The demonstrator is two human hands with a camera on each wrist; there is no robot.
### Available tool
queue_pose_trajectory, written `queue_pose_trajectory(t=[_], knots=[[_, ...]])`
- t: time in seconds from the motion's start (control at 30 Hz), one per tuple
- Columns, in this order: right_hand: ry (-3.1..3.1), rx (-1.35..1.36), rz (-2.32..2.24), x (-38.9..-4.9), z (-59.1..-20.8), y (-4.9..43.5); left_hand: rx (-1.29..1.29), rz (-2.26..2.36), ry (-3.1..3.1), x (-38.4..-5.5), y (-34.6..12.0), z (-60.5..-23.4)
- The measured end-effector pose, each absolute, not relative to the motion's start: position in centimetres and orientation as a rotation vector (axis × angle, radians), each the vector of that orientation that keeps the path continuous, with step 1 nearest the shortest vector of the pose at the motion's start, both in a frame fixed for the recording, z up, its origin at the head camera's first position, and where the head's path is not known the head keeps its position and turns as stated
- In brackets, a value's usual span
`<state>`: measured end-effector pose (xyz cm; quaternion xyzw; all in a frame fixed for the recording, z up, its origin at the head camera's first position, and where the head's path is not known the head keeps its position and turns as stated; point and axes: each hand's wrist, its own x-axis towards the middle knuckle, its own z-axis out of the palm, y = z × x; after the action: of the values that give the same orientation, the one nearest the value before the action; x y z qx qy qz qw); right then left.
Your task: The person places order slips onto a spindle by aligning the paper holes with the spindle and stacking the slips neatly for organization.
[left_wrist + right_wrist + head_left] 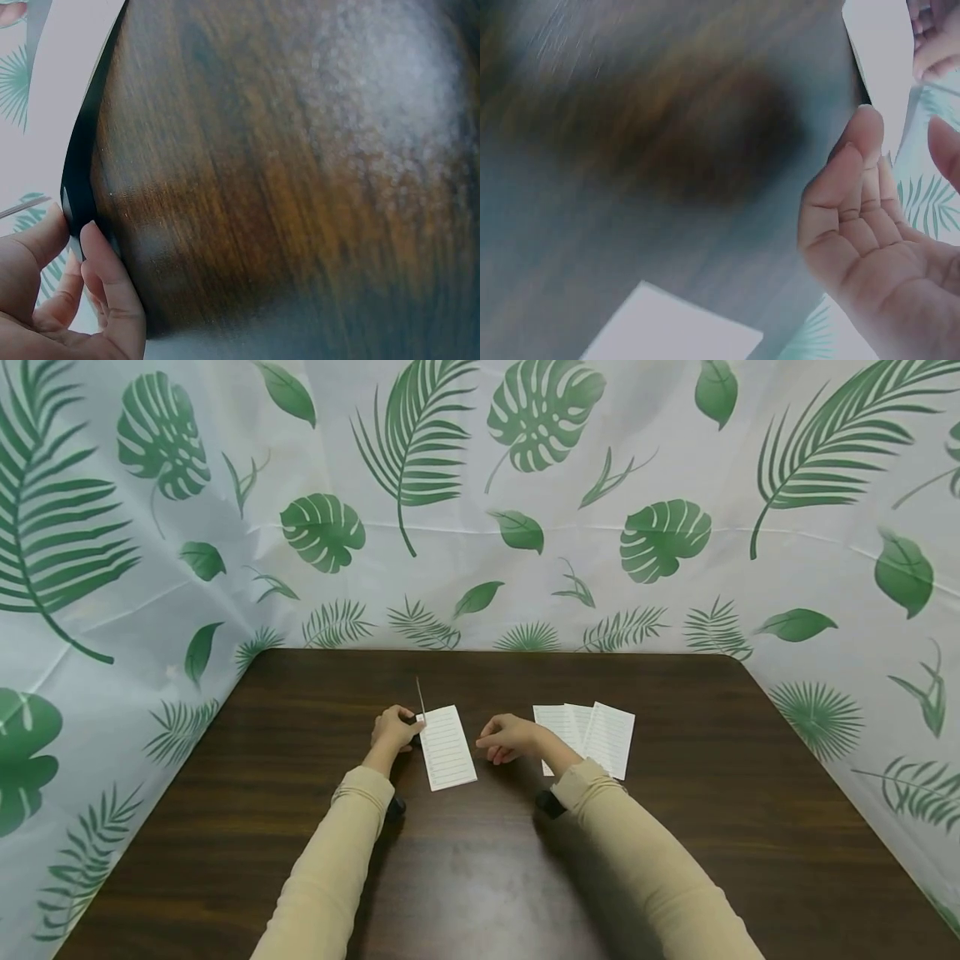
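Observation:
My left hand [393,732] pinches a white lined card [450,750] at its upper left edge, thumb on top and fingers below. In the left wrist view the card [79,67] slants up from the thumb and index fingertip, with a dark strip along its underside. A thin, straight, stick-like piece [421,697] rises beside the thumb, and something black shows between the fingers; its kind I cannot tell. To the right of the card, my right hand [510,737] hovers with loosely bent fingers. Its thumb and fingertips [866,124] stand apart with nothing between them.
Three white lined cards [611,739] lie overlapping, fanned out on the dark wooden table [480,877], partly behind the right wrist. A leaf-patterned white curtain [480,577] hangs along the table's back and sides. Black devices [551,803] sit under both wrists.

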<state>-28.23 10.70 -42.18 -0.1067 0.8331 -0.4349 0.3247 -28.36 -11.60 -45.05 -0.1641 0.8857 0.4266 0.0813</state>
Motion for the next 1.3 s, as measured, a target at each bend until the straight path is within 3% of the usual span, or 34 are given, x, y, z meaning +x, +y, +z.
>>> queue_pose_trajectory(t=[0.3,0.77,1.3], knots=[[2.375,-0.394,-1.054,-29.3,-40.7,13.9,-0.48,1.259,2.664,-28.4,-11.7,-44.8],[2.706,-0.598,-0.879,-29.9,-42.1,21.6,-0.48,1.237,2.685,-28.3,-11.5,-44.9],[2.647,-0.376,-0.458,-28.4,-42.6,29.3,-0.487,1.251,2.672,-28.3,-11.4,-45.3]])
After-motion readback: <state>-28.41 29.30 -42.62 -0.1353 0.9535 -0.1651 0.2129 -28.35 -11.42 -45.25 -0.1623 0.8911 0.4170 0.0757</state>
